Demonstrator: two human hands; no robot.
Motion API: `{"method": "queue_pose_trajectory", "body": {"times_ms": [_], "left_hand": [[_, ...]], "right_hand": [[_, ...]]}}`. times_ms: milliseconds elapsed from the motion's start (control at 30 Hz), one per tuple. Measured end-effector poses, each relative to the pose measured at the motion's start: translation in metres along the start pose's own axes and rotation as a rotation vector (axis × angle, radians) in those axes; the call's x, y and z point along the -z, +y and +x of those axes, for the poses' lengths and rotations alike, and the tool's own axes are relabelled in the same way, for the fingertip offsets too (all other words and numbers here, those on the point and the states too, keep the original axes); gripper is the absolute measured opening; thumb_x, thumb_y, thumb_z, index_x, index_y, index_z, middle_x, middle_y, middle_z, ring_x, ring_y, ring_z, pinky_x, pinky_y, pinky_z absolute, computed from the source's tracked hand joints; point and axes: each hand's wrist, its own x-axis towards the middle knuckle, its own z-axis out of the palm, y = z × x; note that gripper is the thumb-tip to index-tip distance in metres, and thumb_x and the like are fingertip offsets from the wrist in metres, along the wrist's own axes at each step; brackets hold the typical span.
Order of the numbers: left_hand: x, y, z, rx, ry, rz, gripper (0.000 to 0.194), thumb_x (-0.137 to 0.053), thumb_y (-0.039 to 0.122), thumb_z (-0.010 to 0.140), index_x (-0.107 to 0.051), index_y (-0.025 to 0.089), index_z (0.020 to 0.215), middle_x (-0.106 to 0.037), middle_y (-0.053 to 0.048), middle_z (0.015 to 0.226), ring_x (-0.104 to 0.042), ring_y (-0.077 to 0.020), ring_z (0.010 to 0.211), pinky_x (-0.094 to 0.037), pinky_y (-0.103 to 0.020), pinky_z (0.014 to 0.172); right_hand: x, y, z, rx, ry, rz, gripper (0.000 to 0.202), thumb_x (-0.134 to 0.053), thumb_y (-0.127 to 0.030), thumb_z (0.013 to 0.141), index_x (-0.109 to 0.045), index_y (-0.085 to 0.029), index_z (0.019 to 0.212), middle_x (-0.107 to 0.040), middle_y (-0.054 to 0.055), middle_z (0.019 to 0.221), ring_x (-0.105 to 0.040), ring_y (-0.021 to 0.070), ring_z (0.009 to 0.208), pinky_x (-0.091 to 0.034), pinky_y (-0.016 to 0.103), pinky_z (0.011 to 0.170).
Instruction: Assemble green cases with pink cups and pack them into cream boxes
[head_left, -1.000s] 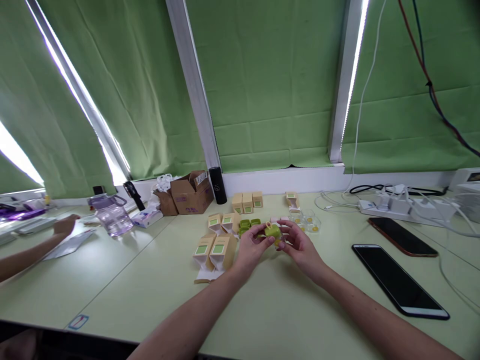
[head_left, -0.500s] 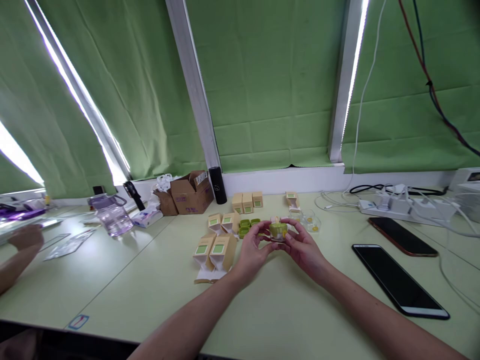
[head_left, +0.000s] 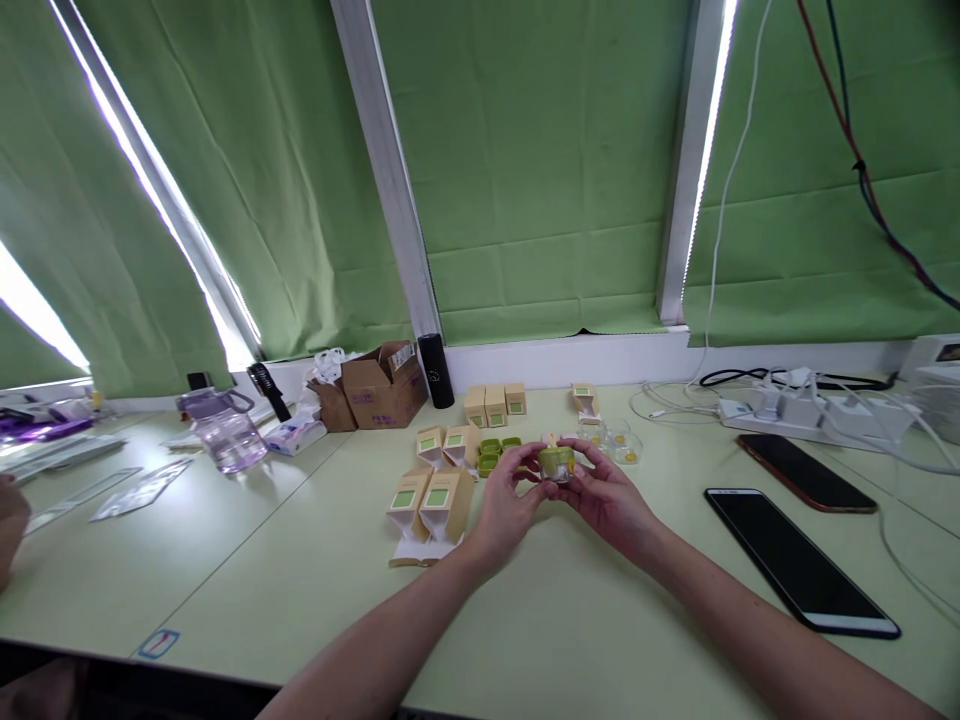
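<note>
A small clear jar with a green lid [head_left: 556, 458] is held up just above the table, with something yellow showing at its right side. My left hand [head_left: 507, 508] closes on it from the left, thumb and fingers at its edge. From the other side my right hand [head_left: 609, 502] grips the same jar. Close behind my left hand lie several small green lids [head_left: 489, 463]. Clear round cups with yellow spots [head_left: 622, 446] stand behind my right hand. Left of my hands are opened cardboard boxes with green labels [head_left: 446, 500].
More small boxes [head_left: 495, 405] line the back, beside a black cylinder [head_left: 435, 370] and a carton [head_left: 382, 385]. Two phones [head_left: 799, 560] and a power strip [head_left: 817, 415] occupy the right. A water bottle [head_left: 225, 430] stands left; another person's hand [head_left: 9, 520] is at the far left edge.
My hands stay around the jar, with only a slight shift of the fingers and of its tilt. The other person's hand has drawn back toward the left edge.
</note>
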Motion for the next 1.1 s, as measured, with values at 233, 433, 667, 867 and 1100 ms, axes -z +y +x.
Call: {"method": "queue_pose_trajectory", "body": {"times_ms": [233, 433, 667, 867, 1100], "left_hand": [[0.001, 0.002, -0.003, 0.048, 0.004, -0.061, 0.053, -0.081, 0.018, 0.076, -0.064, 0.021, 0.127, -0.064, -0.009, 0.114, -0.062, -0.0189, 0.098, -0.055, -0.036, 0.09], [0.002, 0.004, -0.003, 0.067, -0.024, -0.107, 0.054, -0.082, 0.031, 0.08, -0.061, 0.02, 0.128, -0.063, -0.012, 0.117, -0.061, -0.0222, 0.104, -0.055, -0.037, 0.089], [0.003, -0.003, -0.001, 0.088, -0.038, -0.165, 0.059, -0.083, 0.031, 0.079, -0.058, 0.02, 0.131, -0.062, -0.013, 0.122, -0.062, -0.0241, 0.109, -0.055, -0.038, 0.091], [0.002, 0.001, -0.003, 0.104, -0.056, -0.175, 0.062, -0.082, 0.019, 0.076, -0.057, 0.02, 0.132, -0.062, -0.012, 0.125, -0.062, -0.0255, 0.117, -0.054, -0.04, 0.097], [0.0, 0.005, -0.003, 0.114, -0.035, -0.123, 0.049, -0.081, 0.015, 0.077, -0.063, 0.018, 0.122, -0.064, -0.013, 0.128, -0.067, -0.0237, 0.111, -0.056, -0.043, 0.1]], "right_hand": [[-0.005, -0.003, -0.003, -0.016, 0.031, 0.009, 0.055, -0.088, -0.045, 0.074, -0.062, -0.031, 0.12, -0.077, 0.004, 0.104, -0.073, 0.0224, 0.088, -0.055, 0.041, 0.085], [0.0, -0.003, -0.002, 0.131, 0.174, -0.204, 0.062, -0.089, -0.046, 0.072, -0.06, -0.032, 0.125, -0.071, 0.004, 0.107, -0.066, 0.0234, 0.098, -0.058, 0.038, 0.078], [-0.001, 0.002, -0.002, 0.323, 0.264, -0.528, 0.062, -0.087, -0.038, 0.07, -0.059, -0.03, 0.124, -0.065, 0.008, 0.124, -0.06, 0.0282, 0.115, -0.058, 0.039, 0.081], [-0.009, 0.005, -0.008, 0.362, 0.209, -0.639, 0.052, -0.076, -0.025, 0.078, -0.059, -0.034, 0.126, -0.065, 0.007, 0.127, -0.058, 0.0286, 0.124, -0.056, 0.04, 0.085], [-0.004, 0.01, -0.006, 0.334, 0.177, -0.598, 0.052, -0.077, -0.028, 0.08, -0.059, -0.034, 0.129, -0.063, 0.007, 0.133, -0.055, 0.0285, 0.129, -0.056, 0.04, 0.088]]}}
